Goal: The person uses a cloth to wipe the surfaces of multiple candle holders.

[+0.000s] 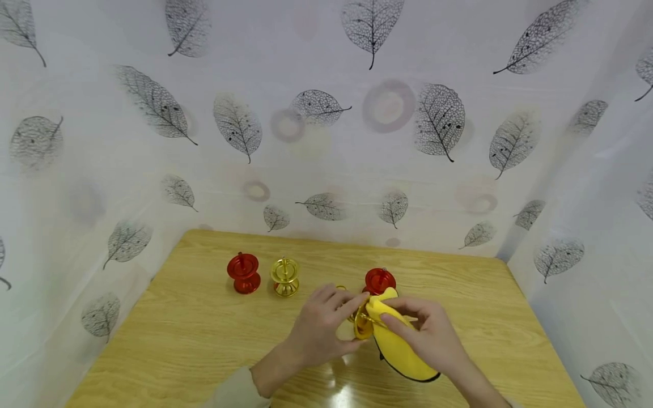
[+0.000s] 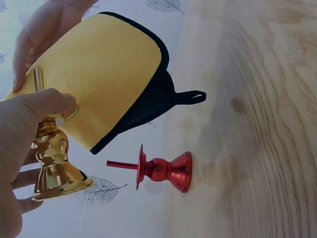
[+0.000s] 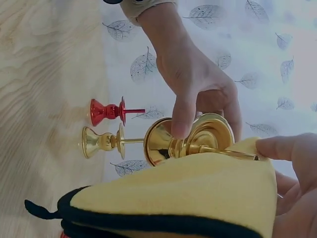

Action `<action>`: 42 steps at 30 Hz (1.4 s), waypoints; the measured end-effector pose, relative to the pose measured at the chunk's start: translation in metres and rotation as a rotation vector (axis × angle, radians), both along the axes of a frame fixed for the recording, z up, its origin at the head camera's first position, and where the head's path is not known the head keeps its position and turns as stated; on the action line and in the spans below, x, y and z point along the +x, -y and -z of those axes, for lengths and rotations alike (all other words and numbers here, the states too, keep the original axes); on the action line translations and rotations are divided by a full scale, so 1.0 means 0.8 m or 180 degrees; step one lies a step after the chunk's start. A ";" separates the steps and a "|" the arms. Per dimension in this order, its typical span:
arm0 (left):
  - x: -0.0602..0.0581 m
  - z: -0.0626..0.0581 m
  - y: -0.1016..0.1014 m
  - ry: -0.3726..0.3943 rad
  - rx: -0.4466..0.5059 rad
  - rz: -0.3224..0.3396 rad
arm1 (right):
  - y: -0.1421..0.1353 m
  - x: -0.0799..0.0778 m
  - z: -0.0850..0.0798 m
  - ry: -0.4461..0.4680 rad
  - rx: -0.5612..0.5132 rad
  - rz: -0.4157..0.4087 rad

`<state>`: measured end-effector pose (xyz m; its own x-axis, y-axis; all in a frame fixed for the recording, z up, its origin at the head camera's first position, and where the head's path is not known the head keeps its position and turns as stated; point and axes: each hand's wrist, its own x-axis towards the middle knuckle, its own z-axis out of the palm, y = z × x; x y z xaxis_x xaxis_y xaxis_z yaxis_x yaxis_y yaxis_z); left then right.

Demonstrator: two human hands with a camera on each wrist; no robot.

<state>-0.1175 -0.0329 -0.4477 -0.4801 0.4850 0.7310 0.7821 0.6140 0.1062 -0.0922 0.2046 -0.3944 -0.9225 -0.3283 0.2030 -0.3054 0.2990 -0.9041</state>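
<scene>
My left hand (image 1: 318,326) grips a shiny gold candle holder (image 2: 54,153) above the table, tilted on its side, with its dish and thin spike towards the right. My right hand (image 1: 427,334) pinches the end of a yellow cloth mitt (image 1: 405,351) with black edging and a small black loop (image 2: 190,96). The cloth lies right beside the holder's dish and spike; the spike shows in front of the yellow fabric in both wrist views. Some fingertips of the right hand are hidden by the cloth.
At the back left of the wooden table (image 1: 204,340) stand a red candle holder (image 1: 245,275) and a second gold one (image 1: 285,277), upright and apart. Another red candle holder (image 1: 380,281) stands just behind the mitt. Leaf-patterned sheeting (image 1: 326,153) encloses the back and sides.
</scene>
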 end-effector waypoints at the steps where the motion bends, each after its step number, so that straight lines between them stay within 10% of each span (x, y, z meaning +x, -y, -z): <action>1: 0.000 0.000 -0.001 -0.0016 -0.0016 -0.0001 | 0.002 0.001 0.000 -0.0043 0.0070 0.0004; 13: -0.004 0.003 -0.007 0.0020 -0.0056 -0.0001 | 0.015 -0.003 0.008 -0.2047 0.1304 -0.0074; 33: -0.004 0.001 0.001 -0.0068 -0.0073 -0.0090 | -0.019 -0.001 -0.008 -0.2079 0.1107 -0.0425; 42: -0.001 0.000 -0.009 -0.0240 -0.0223 -0.0143 | 0.011 -0.007 0.010 -0.2886 0.1622 -0.0257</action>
